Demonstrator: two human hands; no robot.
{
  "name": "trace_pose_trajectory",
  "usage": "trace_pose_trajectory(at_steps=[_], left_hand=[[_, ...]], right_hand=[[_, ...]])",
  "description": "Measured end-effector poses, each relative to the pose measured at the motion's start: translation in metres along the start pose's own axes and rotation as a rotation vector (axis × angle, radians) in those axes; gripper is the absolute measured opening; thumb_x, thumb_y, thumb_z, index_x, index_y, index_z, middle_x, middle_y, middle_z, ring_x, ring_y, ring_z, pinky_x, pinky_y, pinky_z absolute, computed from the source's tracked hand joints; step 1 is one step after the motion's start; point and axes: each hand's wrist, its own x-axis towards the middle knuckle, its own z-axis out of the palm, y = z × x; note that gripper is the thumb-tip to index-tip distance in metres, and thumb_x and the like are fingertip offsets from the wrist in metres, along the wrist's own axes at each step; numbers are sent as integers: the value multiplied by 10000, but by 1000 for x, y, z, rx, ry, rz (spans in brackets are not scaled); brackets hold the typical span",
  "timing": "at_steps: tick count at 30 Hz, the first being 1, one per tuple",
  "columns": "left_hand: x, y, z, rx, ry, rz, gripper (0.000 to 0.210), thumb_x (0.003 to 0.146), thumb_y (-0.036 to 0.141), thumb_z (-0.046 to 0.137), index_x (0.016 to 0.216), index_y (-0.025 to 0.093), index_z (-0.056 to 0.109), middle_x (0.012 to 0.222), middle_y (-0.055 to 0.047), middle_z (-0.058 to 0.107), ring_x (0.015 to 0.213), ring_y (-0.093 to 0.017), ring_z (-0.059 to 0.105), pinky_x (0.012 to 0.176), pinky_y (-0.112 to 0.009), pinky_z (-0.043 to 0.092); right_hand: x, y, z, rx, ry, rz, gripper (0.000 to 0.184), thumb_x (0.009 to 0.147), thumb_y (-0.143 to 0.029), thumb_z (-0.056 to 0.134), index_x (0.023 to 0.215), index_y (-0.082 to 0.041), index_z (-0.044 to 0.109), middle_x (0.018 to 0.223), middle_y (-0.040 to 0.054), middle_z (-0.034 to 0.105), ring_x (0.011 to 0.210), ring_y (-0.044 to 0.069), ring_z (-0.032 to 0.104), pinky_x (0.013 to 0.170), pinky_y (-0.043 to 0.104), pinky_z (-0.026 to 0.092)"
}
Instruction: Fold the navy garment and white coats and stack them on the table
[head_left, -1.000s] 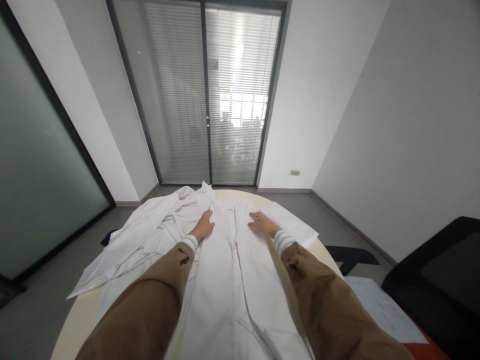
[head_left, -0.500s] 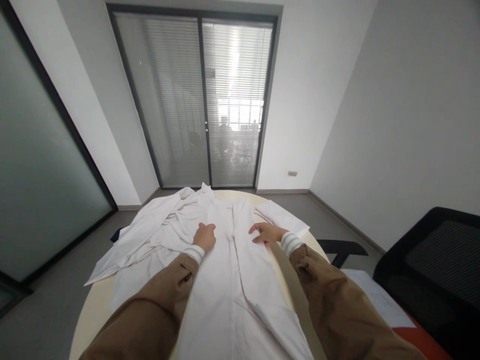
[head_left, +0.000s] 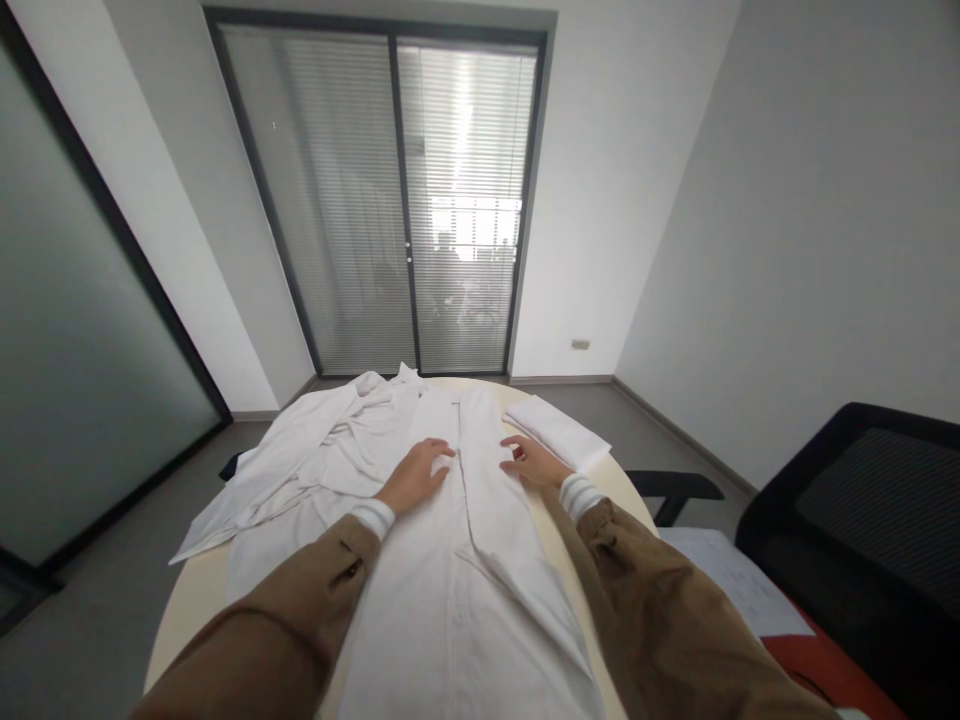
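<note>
A long white coat [head_left: 450, 570] lies lengthwise on the round table [head_left: 180, 630], its front opening running down the middle. My left hand [head_left: 416, 473] is over the coat just left of that opening, thumb and fingers apart. At the coat's right edge is my right hand [head_left: 534, 463], its fingers curved and parted, with nothing visible between them. Whether its fingertips touch the cloth I cannot tell. A folded white cloth [head_left: 559, 430] rests beyond my right hand, near the table's far right rim.
Rumpled white garments [head_left: 322, 440] cover the table's left side and hang over its edge. To the right stands a black office chair [head_left: 862, 520]; papers [head_left: 731, 570] lie on something red [head_left: 817, 670] nearby. Behind the table is a glass door with blinds [head_left: 465, 200].
My left hand has spread its fingers and shifted toward the coat's front opening. My right hand has moved slightly. The coat's front panels now lie closer together at the upper part.
</note>
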Motion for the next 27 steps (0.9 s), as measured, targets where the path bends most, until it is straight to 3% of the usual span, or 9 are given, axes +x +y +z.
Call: trace_pose_trajectory(at_steps=[4, 7, 10, 12, 15, 18, 20, 24, 27], left_hand=[[-37, 62, -1, -162, -345, 405, 356, 847, 339, 684, 1183, 229, 643, 1257, -87, 636, 1201, -248, 550, 1071, -391, 396], [-55, 85, 8, -172, -436, 438, 450, 790, 469, 738, 1133, 192, 649, 1116, -102, 676, 1063, -261, 600, 989, -391, 433], [-61, 85, 17, -250, -496, 440, 282, 828, 445, 696, 906, 178, 651, 918, -59, 676, 885, -202, 609, 867, -315, 460], [-62, 83, 20, -289, -540, 427, 277, 835, 434, 695, 762, 185, 596, 793, -18, 639, 826, -173, 590, 818, -275, 448], [-66, 91, 22, -219, -517, 363, 379, 782, 470, 758, 671, 185, 534, 728, 3, 607, 854, -187, 579, 878, -306, 412], [-72, 107, 26, -203, -441, 396, 352, 767, 480, 773, 735, 185, 584, 895, -27, 663, 924, -205, 589, 992, -368, 352], [-76, 116, 30, -253, -420, 387, 326, 797, 484, 740, 827, 187, 610, 945, -40, 671, 890, -192, 603, 933, -326, 388], [-80, 124, 35, -290, -453, 267, 321, 842, 491, 677, 796, 189, 582, 715, 15, 615, 651, -138, 561, 685, -244, 408], [-80, 127, 34, -342, -443, 324, 276, 884, 414, 623, 737, 187, 566, 706, 4, 618, 673, -141, 574, 709, -243, 425]], right_hand=[[-19, -3, -7, -61, -95, -106, 476, 770, -363, 736, 1217, -231, 640, 735, -33, 579, 634, 131, 547, 645, 261, 429], [-29, -3, -1, -99, -60, -189, 407, 784, -358, 718, 1165, -219, 684, 701, -35, 551, 637, 133, 522, 644, 260, 406], [-35, -2, 9, -85, 41, -199, 319, 817, -359, 678, 1096, -207, 713, 669, -34, 546, 617, 133, 510, 625, 259, 389], [-38, -2, 16, -96, 133, -180, 280, 832, -372, 660, 1056, -217, 725, 659, -33, 557, 610, 134, 509, 619, 258, 380], [-41, -2, 21, -134, 220, -165, 247, 836, -385, 656, 1015, -235, 735, 668, -30, 576, 606, 134, 511, 621, 261, 375], [-43, -2, 23, -141, 242, -164, 242, 839, -391, 652, 1012, -243, 735, 659, -35, 570, 597, 134, 515, 628, 264, 380], [-44, -2, 23, -139, 245, -164, 239, 840, -391, 649, 1007, -243, 734, 655, -37, 565, 593, 133, 514, 631, 264, 385], [-45, -1, 22, -138, 235, -168, 227, 846, -386, 641, 992, -240, 735, 662, -33, 570, 598, 134, 518, 634, 262, 389], [-46, -3, 21, -146, 240, -178, 197, 851, -372, 634, 954, -241, 741, 699, -18, 605, 630, 140, 537, 647, 262, 392]])
